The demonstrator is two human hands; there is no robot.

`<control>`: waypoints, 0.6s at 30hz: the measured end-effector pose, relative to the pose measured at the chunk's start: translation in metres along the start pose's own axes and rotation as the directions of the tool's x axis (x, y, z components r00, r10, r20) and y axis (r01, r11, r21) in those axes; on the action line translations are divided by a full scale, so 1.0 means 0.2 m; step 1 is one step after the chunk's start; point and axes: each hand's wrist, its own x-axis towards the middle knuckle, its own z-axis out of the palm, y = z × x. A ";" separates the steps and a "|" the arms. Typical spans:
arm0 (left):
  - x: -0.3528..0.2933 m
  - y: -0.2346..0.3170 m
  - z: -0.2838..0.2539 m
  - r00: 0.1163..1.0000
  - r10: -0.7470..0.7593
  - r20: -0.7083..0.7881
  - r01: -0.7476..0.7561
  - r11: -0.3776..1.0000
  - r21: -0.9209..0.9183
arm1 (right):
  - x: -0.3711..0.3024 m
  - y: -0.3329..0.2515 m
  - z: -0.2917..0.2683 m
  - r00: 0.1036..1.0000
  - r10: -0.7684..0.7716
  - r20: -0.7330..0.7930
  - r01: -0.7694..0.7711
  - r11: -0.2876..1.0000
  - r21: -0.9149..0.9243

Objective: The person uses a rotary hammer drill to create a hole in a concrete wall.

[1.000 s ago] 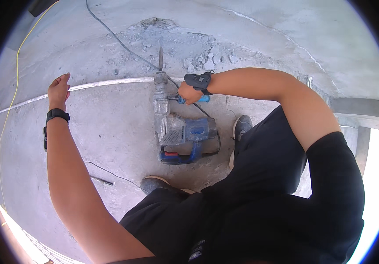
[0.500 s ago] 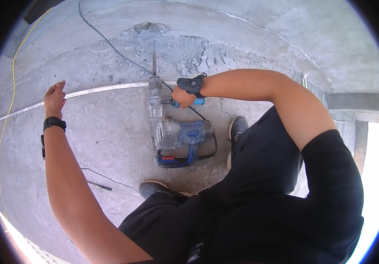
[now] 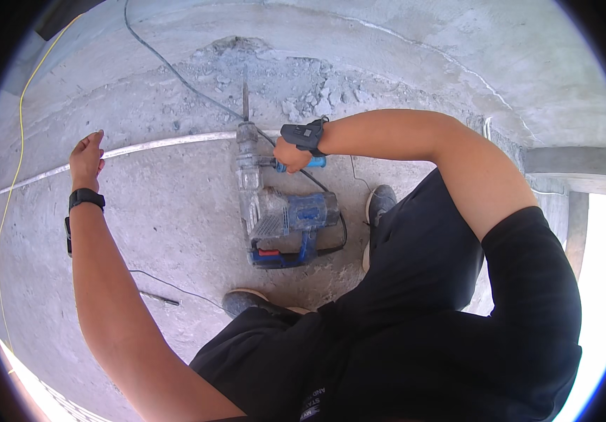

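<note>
A blue and grey demolition hammer (image 3: 310, 209), caked in dust, lies on the concrete floor in front of me. Its chisel bit (image 3: 245, 98) points away toward broken concrete. My right hand (image 3: 291, 155) is wrapped round the hammer's light blue side handle (image 3: 316, 162). Off to the left, well apart from the tool, my left hand (image 3: 87, 159) is raised with its fingers drawn together and the tips near each other; nothing shows in them. A red switch (image 3: 268, 252) sits at the hammer's rear grip.
Concrete rubble (image 3: 320, 95) lies around the bit. A long pale strip (image 3: 169, 141) crosses the floor behind the hammer. A grey cable (image 3: 169, 65) runs past the tool, a yellow cord (image 3: 20, 133) along the left. A thin dark rod (image 3: 159, 298) lies near my left shoe (image 3: 245, 301).
</note>
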 end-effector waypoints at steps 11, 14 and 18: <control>0.00 0.00 -0.01 1.000 -0.001 -0.005 0.001 1.000 -0.007 | -0.01 -0.02 -0.04 0.999 0.032 0.007 -0.032 0.999 0.036; 0.01 -0.01 -0.02 1.000 -0.020 0.015 0.020 1.000 0.001 | 0.00 -0.02 -0.04 0.999 0.043 0.031 -0.045 0.998 0.054; 0.01 0.00 -0.01 1.000 -0.004 0.016 0.004 1.000 0.001 | -0.01 -0.02 -0.03 0.999 0.049 0.011 -0.049 0.999 0.019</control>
